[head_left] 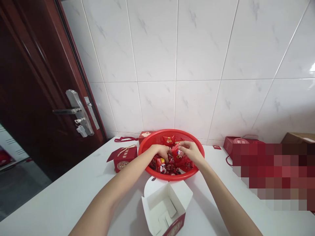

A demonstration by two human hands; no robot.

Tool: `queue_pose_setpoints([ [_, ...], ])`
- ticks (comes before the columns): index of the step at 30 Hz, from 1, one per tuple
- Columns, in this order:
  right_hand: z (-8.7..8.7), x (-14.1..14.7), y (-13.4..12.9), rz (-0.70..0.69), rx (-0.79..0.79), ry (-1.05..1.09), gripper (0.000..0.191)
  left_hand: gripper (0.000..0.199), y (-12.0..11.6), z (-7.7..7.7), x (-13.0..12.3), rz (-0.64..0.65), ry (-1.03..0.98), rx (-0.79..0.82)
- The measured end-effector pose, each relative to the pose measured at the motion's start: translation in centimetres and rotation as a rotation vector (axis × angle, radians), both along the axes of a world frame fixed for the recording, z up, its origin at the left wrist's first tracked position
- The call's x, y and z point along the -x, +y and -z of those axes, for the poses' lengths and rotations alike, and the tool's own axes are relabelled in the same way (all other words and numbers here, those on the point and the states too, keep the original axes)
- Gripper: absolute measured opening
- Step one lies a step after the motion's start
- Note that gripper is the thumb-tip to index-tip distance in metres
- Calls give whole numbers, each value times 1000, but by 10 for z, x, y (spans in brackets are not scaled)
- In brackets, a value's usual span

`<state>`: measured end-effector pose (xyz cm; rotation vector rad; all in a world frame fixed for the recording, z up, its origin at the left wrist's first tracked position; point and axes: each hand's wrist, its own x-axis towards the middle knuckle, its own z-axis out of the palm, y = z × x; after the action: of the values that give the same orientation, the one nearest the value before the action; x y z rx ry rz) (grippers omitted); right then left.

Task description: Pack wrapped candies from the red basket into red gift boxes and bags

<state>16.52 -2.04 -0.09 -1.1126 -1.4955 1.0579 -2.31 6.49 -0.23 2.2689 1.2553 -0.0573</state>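
A red plastic basket (172,177) with perforated sides holds several red-wrapped sweets (161,165). Inside it, my left hand (163,151) reaches down with curled fingers; their tips are hidden among the wrappers, and what they grip cannot be made out. My right hand (191,151), over the right half of the basket, pinches a shiny red candy packet (176,150) between thumb and fingers. In front of the basket stands an open gift box (161,205), white inside and dark red outside, its flaps spread and no sweets visible in it.
Left of the basket sits a dark red gift box (125,159) with gold print; another red box (145,135) is behind the rim. A red ribbon (126,139) and small red card (217,147) lie near the tiled wall. More red boxes (228,146) stand right, partly blurred.
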Motion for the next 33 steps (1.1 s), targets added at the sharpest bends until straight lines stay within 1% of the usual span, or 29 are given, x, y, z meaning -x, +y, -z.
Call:
queue_pose_setpoints([
  [4, 1, 0, 1, 18, 6, 10, 15, 26, -8, -13, 4, 11, 22, 115],
  [7, 2, 1, 2, 29, 9, 17, 14, 27, -11, -18, 8, -4, -8, 137],
  [10, 3, 2, 3, 32, 9, 25, 14, 28, -10, -19, 15, -27, -69, 133],
  [14, 3, 1, 3, 36, 6, 33, 12, 37, -8, -21, 23, -79, -233, 88],
  [18, 4, 1, 3, 40, 12, 35, 13, 53, -9, -25, 28, -166, -488, 25],
  [21, 3, 1, 3, 31, 33, 42, 16, 64, -13, -28, 25, -213, -673, 7],
  [24, -1, 1, 1, -4, 59, 42, 24, 74, -17, -30, 17, -238, -816, 11],
  [27, -6, 1, -4, -90, 68, 41, 32, 79, -20, -31, 8, -245, -910, 18],
  [30, -8, 0, -6, -186, 54, 105, 33, 77, -23, -30, 2, -230, -948, 29],
  [31, -8, 0, -6, -190, 57, 133, 32, 76, -24, -30, 1, -224, -952, 29],
  [33, -7, 0, -4, -152, 74, 175, 30, 72, -24, -29, 1, -218, -958, 21],
])
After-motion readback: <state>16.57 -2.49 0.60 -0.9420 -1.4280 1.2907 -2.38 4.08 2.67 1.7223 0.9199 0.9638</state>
